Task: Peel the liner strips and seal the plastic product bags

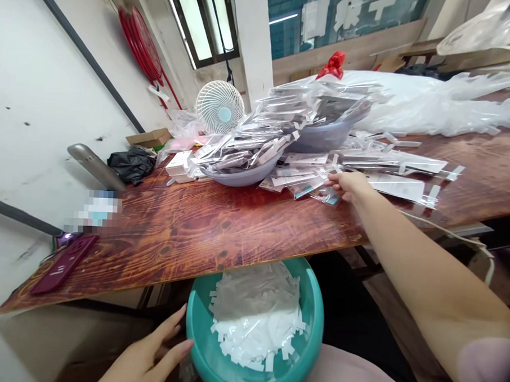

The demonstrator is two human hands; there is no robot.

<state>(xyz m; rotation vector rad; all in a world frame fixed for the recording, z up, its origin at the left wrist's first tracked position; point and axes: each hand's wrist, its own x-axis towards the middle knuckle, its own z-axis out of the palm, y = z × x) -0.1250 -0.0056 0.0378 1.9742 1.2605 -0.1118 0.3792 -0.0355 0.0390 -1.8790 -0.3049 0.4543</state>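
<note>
Apparently, right fingers (pixel 336 179) pinch a glossy packet (pixel 315 174); left hand (pixel 149 352) touches round basin (pixel 314 326).

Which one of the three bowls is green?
The bowl below the table's front edge, by the left hand, with white strips inside. The other two are greyish, up on the table, heaped with shiny packets.

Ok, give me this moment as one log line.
left hand: open at teal basin | right hand: at packets on table | teal basin: white pieces inside
</note>
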